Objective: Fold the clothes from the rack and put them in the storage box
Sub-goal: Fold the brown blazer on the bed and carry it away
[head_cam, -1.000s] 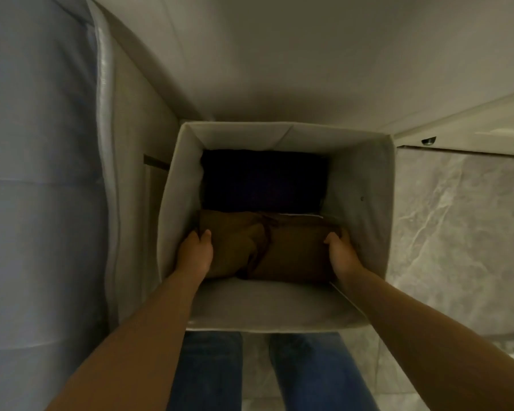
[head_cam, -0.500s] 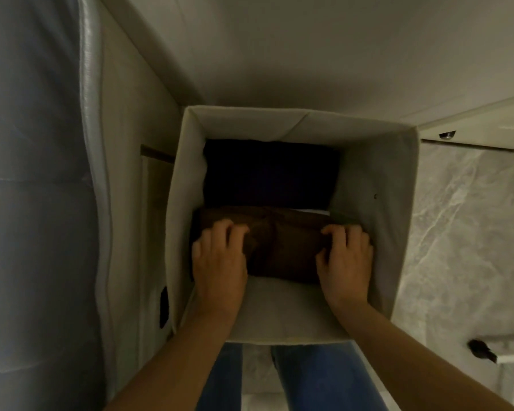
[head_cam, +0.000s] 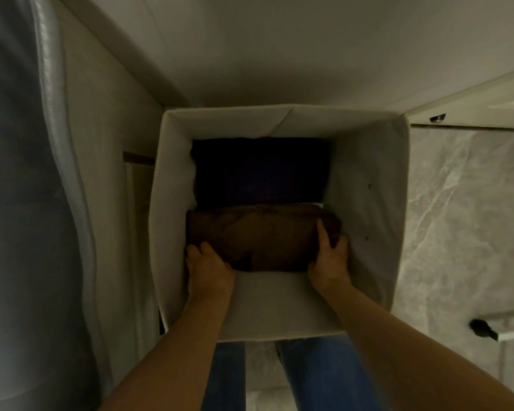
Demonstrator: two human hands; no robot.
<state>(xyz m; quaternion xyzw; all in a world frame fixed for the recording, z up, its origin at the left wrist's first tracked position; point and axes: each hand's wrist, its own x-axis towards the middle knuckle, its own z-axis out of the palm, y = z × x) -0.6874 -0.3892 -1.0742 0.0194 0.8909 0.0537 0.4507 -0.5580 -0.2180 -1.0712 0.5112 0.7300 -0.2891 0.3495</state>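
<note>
A white fabric storage box (head_cam: 368, 203) stands open on the floor below me. Inside it, a folded dark garment (head_cam: 260, 170) lies against the far wall and a folded brown garment (head_cam: 264, 235) lies just in front of it. My left hand (head_cam: 207, 265) grips the brown garment's near left corner, fingers curled under its edge. My right hand (head_cam: 330, 256) holds its right end, thumb on top and fingers round the side. The near part of the box floor is bare white.
A pale cabinet or wall panel (head_cam: 110, 173) rises close on the left, a grey fabric surface (head_cam: 21, 203) beyond it. Marble-look floor tiles (head_cam: 463, 218) lie to the right, with a white bar ending in a black cap (head_cam: 481, 329). My jeans (head_cam: 318, 378) show below the box.
Both hands slid from resting on top of the brown garment to gripping its near corners. The garment now lies flatter and wider. The view has tilted slightly closer to the box.
</note>
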